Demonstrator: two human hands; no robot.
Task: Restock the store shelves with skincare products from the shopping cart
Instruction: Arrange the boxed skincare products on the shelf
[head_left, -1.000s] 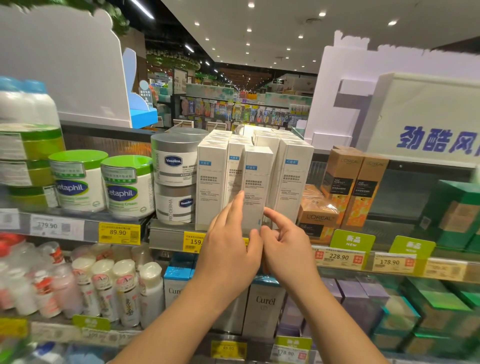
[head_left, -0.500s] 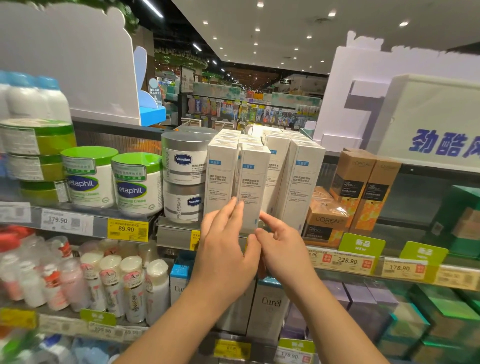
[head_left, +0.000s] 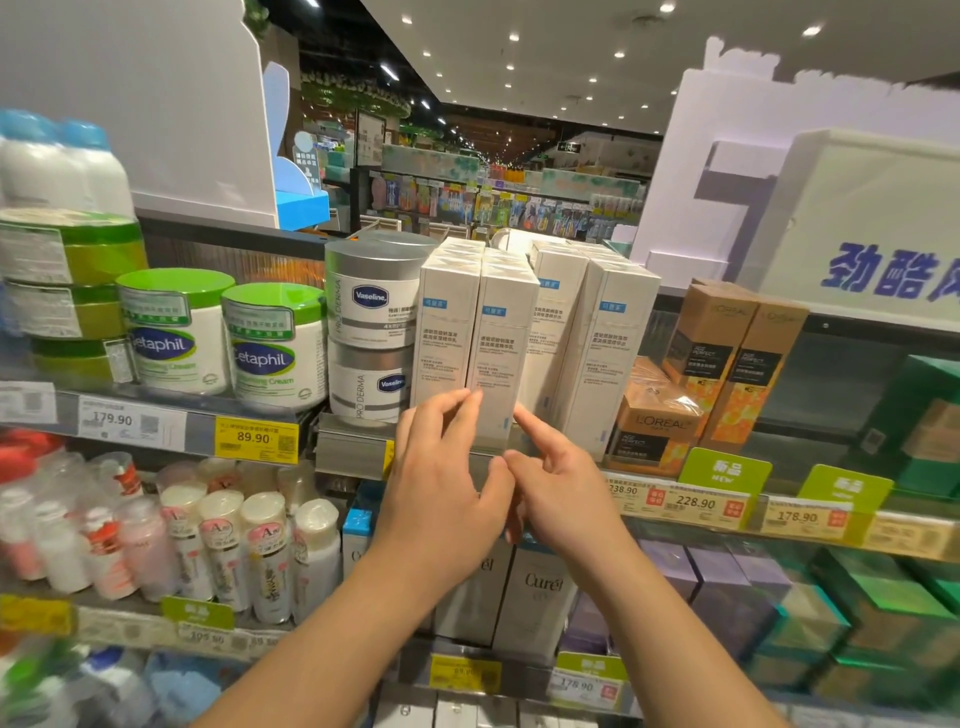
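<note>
White boxes (head_left: 506, 353) carry small blue labels and grey print, beside silver-lidded white jars (head_left: 371, 301), green-lidded white tubs (head_left: 272, 345), orange-brown cartons (head_left: 748, 358), yellow price tags (head_left: 257, 439) and green boxes (head_left: 930, 415).

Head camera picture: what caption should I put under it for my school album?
Two hands, left hand and right hand, straighten a tall white box beside Vaseline jars on a store shelf.

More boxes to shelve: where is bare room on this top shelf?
Bare shelf shows right of the L'Oreal boxes, before the green boxes. From the Cetaphil jars through the Vaseline jars to the white boxes it is packed tight.
</note>
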